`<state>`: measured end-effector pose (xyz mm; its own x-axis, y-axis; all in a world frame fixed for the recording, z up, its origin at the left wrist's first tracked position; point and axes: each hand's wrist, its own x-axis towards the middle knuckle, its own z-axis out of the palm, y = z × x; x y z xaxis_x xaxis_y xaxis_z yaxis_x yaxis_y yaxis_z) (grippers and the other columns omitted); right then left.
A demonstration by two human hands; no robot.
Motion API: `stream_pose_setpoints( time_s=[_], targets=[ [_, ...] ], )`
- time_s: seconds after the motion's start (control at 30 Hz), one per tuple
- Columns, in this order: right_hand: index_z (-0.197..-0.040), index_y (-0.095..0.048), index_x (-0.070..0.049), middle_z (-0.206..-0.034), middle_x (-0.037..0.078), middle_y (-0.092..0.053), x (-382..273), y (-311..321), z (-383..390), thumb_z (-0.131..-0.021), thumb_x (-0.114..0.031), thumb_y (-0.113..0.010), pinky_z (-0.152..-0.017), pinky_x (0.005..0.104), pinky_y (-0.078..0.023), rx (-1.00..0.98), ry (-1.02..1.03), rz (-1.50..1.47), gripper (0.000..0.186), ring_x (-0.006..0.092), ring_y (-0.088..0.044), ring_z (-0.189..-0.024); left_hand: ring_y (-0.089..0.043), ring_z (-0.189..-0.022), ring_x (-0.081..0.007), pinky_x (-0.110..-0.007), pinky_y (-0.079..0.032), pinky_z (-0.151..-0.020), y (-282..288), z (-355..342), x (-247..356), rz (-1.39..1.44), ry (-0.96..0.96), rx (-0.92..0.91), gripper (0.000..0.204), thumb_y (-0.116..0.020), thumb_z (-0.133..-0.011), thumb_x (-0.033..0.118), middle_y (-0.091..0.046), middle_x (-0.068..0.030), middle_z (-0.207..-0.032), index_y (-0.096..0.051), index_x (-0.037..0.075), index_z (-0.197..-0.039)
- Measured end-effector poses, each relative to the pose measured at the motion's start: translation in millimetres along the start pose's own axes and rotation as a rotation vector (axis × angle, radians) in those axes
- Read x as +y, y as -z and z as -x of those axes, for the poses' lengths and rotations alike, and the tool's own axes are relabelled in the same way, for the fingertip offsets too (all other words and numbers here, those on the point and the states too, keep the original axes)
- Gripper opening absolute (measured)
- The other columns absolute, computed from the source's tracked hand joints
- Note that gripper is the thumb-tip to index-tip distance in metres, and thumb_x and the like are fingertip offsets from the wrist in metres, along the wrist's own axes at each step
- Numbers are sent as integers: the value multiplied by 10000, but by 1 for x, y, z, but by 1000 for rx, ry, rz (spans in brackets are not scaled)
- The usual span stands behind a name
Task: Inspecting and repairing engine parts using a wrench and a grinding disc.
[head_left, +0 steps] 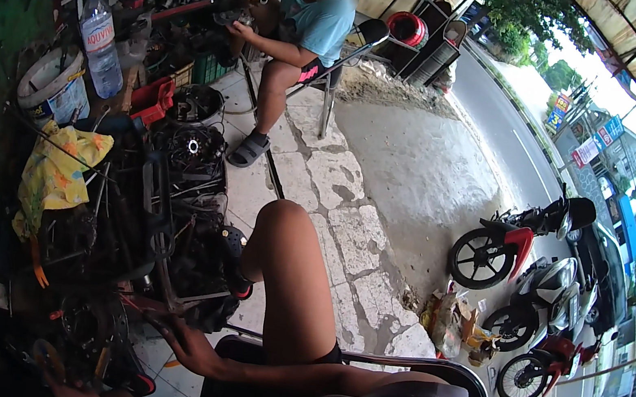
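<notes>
My right hand reaches left beside my bent knee, toward the dark metal parts. Its fingers are stretched out with the thumb apart, and no held thing shows in it. My left hand is low in the dim lower left corner. Next to it is a round, disc-like part; whether the hand grips it I cannot make out. Between and above the hands are a dark ring-shaped part and a metal frame piece lying over a heap of greasy parts.
A yellow patterned cloth, a large water bottle, a white bucket and a red bin crowd the left. Another person sits ahead, handling a metal part. Parked motorcycles stand at right beside the road.
</notes>
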<state>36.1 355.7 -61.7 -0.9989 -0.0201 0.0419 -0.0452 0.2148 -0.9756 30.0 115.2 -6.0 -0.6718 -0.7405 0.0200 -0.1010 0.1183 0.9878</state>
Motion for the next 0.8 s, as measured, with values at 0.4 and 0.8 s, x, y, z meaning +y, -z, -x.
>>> stream_pose_setpoints(
  time_s=[0.4, 0.8],
  targets=[
    [-1281, -405, 2, -922, 255, -601, -40, 14, -33, -943, -133, -457, -738, 426, -456, 4, -97, -113, 367, 366, -605, -848, -414, -1274, -301, -423, -368, -1044, 17, -1, -12, -682, -413, -153, 539, -388, -935, 297, -379, -183, -1399, -339, 29, -1400],
    [-1125, -489, 17, -890, 260, -590, -40, 15, 15, -956, -237, -458, -680, 445, -451, -86, 54, -56, 306, 395, -592, -780, -432, -1257, -289, -405, -383, -1027, 37, -56, -70, -55, -332, -466, 531, -407, -926, 281, -400, -178, -1385, -360, 22, -1387]
  ],
)
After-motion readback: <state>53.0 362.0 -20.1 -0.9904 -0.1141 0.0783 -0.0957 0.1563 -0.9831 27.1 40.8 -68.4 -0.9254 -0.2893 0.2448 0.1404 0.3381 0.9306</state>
